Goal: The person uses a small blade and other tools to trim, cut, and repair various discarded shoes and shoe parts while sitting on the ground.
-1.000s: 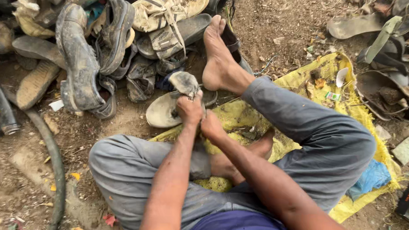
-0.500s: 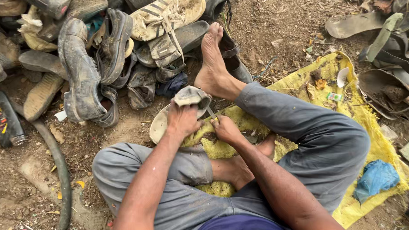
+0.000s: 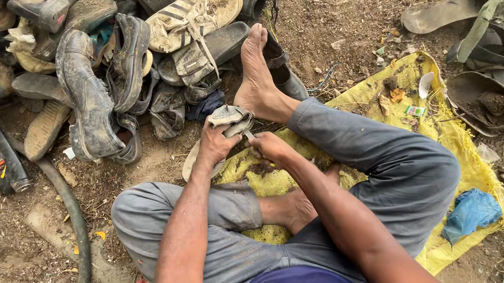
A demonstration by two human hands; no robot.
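— Dozens of worn, mud-caked old shoes and boots lie heaped on the dirt ground at upper left. What sits under the person?

— A yellow woven plastic sack, spread flat on the dirt, runs from the folded legs out to the right. The person sits on it in grey trousers, the right leg stretched forward so the bare right foot reaches the edge of the shoe heap.

— And smaller things around?

— A dark rubber hose curves along the ground at left, and a crumpled blue plastic bag lies on the sack at right.

— What do the hands hold?

— The left hand is closed around a grey, dirty piece of shoe upper with a pale sole, held just beside the right ankle, above the near edge of the sack. The right hand is curled tight on a small tool whose short tip meets that shoe piece; I cannot tell what kind of tool it is. The two hands are close together, nearly touching.
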